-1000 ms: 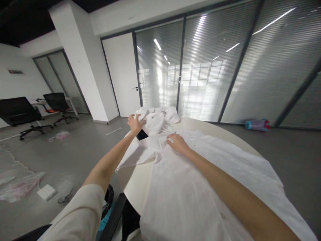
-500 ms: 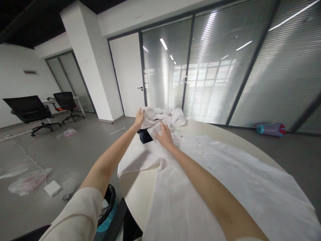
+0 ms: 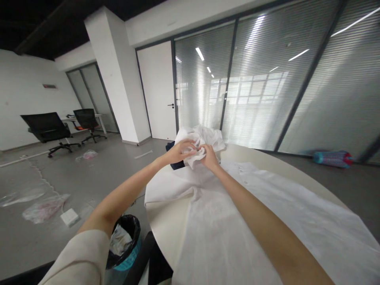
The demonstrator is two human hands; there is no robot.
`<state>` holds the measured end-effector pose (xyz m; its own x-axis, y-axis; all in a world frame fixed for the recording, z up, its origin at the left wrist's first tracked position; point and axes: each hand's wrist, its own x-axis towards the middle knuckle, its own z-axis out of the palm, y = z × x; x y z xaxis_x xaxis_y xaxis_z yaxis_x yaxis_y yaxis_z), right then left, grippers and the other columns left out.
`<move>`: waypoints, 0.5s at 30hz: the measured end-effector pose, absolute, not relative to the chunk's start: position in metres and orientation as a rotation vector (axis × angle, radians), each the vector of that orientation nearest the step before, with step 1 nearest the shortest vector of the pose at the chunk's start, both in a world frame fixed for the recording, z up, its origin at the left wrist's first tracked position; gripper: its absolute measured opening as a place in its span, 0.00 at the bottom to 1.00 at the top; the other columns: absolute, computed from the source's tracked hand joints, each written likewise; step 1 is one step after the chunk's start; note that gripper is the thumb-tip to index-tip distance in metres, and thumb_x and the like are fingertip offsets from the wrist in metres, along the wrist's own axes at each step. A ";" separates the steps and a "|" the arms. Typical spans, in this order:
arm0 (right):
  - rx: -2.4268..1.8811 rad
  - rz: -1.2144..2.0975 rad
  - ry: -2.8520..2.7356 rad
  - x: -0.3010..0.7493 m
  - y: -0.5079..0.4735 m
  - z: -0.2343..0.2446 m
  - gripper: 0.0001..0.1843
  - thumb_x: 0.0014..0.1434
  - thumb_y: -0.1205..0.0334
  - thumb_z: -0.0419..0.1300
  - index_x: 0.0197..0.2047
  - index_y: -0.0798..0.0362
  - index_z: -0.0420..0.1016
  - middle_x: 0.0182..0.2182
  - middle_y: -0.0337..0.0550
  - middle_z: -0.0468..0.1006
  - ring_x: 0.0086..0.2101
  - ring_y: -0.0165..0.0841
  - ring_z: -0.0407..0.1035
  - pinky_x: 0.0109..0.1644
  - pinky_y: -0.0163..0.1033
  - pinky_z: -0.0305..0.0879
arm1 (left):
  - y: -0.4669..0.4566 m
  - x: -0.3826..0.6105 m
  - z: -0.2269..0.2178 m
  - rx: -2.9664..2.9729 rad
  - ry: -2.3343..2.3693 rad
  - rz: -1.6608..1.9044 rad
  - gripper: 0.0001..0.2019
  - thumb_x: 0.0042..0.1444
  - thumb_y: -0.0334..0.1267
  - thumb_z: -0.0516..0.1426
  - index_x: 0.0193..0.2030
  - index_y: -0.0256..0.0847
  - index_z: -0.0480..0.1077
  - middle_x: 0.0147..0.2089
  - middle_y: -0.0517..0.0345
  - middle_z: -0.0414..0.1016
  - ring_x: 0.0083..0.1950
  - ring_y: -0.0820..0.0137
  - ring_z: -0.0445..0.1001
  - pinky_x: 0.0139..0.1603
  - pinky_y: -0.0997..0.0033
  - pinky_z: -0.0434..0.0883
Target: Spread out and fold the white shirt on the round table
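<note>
A bunched white cloth [image 3: 209,136] lies at the far side of the round table, and both my hands are on it. My left hand [image 3: 182,152] curls over its near left part, gripping the fabric. Close beside it, my right hand [image 3: 210,156] pinches a fold of the same cloth. Dark navy fabric [image 3: 177,164] shows under and left of the bunch. A white shirt [image 3: 261,198] with buttons lies spread over the table towards me and to the right; whether it joins the bunched cloth cannot be seen.
The white round table [image 3: 166,221] has a bare strip at its left edge. Below it on the left stands a blue waste bin [image 3: 129,259] with a black liner. Plastic bags [image 3: 46,208] and a white box [image 3: 69,217] lie on the floor. Office chairs [image 3: 44,128] stand farther back.
My left hand has moved right and nearer, from the cloth's far left edge to beside my right hand. The cloth is now gathered more tightly between them. The view has shifted slightly.
</note>
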<state>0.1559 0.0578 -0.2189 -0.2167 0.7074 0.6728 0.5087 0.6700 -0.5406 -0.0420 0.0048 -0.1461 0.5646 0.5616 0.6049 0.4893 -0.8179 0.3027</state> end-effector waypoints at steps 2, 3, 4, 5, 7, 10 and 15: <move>-0.935 0.205 -1.921 0.163 0.053 -0.214 0.12 0.51 0.61 0.62 0.40 0.50 0.68 0.41 0.45 0.70 0.45 0.40 0.68 0.51 0.43 0.66 | 0.013 -0.055 -0.149 2.545 1.192 1.442 0.18 0.61 0.48 0.58 0.55 0.42 0.72 0.65 0.44 0.64 0.69 0.56 0.60 0.70 0.54 0.57; -0.921 0.174 -1.930 0.167 0.050 -0.210 0.12 0.50 0.61 0.62 0.39 0.49 0.67 0.41 0.44 0.70 0.45 0.40 0.68 0.51 0.42 0.65 | 0.019 -0.061 -0.152 2.421 1.338 1.581 0.22 0.59 0.47 0.60 0.58 0.42 0.70 0.66 0.44 0.62 0.71 0.54 0.56 0.71 0.52 0.55; -0.906 0.141 -1.937 0.170 0.045 -0.207 0.12 0.50 0.61 0.62 0.39 0.49 0.67 0.41 0.44 0.69 0.44 0.40 0.67 0.50 0.42 0.65 | 0.026 -0.066 -0.155 2.275 1.449 1.661 0.26 0.58 0.47 0.62 0.61 0.44 0.67 0.67 0.43 0.60 0.73 0.53 0.54 0.71 0.51 0.54; -0.886 0.109 -1.947 0.173 0.040 -0.203 0.12 0.50 0.62 0.61 0.39 0.49 0.66 0.41 0.45 0.69 0.44 0.40 0.67 0.50 0.41 0.64 | 0.032 -0.071 -0.158 2.124 1.511 1.676 0.30 0.56 0.48 0.64 0.64 0.45 0.65 0.68 0.43 0.60 0.73 0.52 0.54 0.70 0.50 0.55; -0.828 0.067 -2.001 0.180 0.028 -0.196 0.10 0.51 0.64 0.60 0.37 0.49 0.64 0.41 0.45 0.69 0.43 0.39 0.67 0.49 0.39 0.63 | 0.042 -0.074 -0.166 1.853 1.483 1.559 0.37 0.52 0.49 0.66 0.67 0.45 0.61 0.65 0.41 0.65 0.68 0.51 0.62 0.64 0.50 0.64; -0.757 0.031 -2.196 0.192 0.009 -0.194 0.05 0.54 0.66 0.58 0.34 0.50 0.64 0.41 0.44 0.70 0.41 0.36 0.66 0.47 0.37 0.62 | 0.046 -0.070 -0.176 1.604 1.348 1.332 0.41 0.43 0.51 0.70 0.64 0.39 0.65 0.55 0.40 0.75 0.53 0.54 0.75 0.48 0.58 0.74; -1.076 -0.186 -2.418 0.234 -0.014 -0.222 0.09 0.59 0.71 0.50 0.33 0.50 0.69 0.39 0.46 0.74 0.42 0.38 0.68 0.47 0.39 0.60 | 0.033 -0.059 -0.188 1.601 1.346 1.350 0.28 0.34 0.50 0.71 0.39 0.33 0.77 0.36 0.52 0.79 0.36 0.64 0.75 0.33 0.71 0.69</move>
<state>0.2343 -0.0141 -0.2218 -0.5733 0.6629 0.4816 0.7289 0.6811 -0.0699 -0.0593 0.0331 -0.1878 -0.0524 0.9532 0.2976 0.2949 -0.2700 0.9166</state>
